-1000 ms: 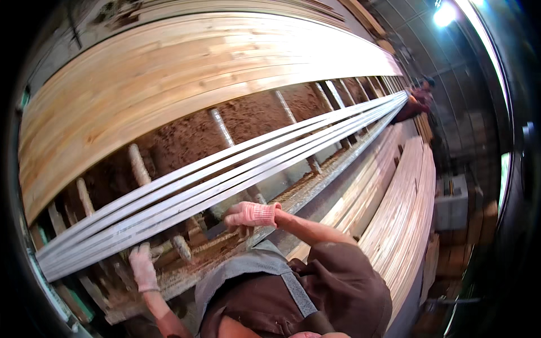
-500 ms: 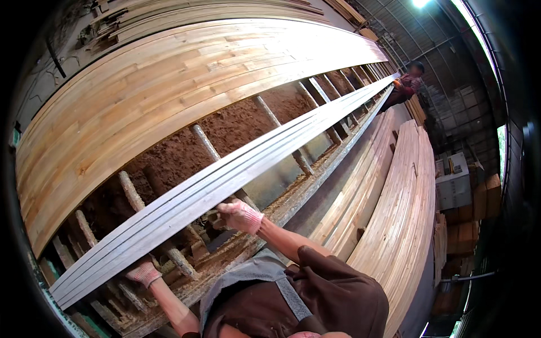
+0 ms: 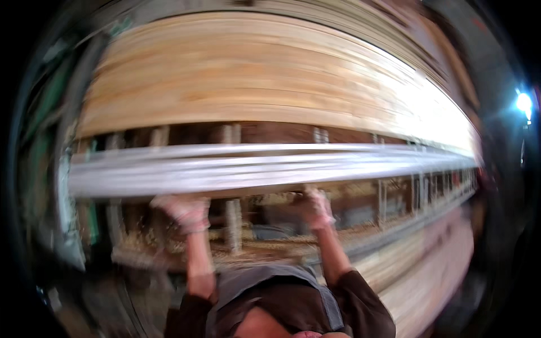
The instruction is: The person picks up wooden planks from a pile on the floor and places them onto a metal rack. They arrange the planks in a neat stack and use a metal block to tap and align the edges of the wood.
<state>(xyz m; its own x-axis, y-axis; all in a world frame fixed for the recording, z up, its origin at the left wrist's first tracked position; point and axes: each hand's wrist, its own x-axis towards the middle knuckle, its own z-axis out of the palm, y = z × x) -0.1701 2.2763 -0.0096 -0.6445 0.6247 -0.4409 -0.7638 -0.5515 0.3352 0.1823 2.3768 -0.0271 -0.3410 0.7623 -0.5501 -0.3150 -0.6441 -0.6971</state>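
A bundle of long, pale wooden strips [image 3: 242,174] lies across the bars of a rack, running left to right in front of me. The strips look slightly fanned apart. My left hand [image 3: 185,213], in a whitish-pink work glove, is at their near edge on the left. Farther right, my right hand [image 3: 315,208], in a similar glove, is close to the same edge. Motion blur smears the fingers of both hands, so their grip cannot be made out. Beyond the strips lies a wide panel of joined boards [image 3: 242,73], brightly lit at its right end.
The rack's crossbars [image 3: 233,225] show below the strips, with sawdust [image 3: 282,242] along the near rail. Stacked boards [image 3: 428,259] lie at the lower right. An upright post [image 3: 65,186] stands at the left end. A lamp [image 3: 524,103] shines at the far right.
The whole view has swung round, so the strips now run nearly level. They lie closer to the wide panel and look more spread. My hands are now at their near edge.
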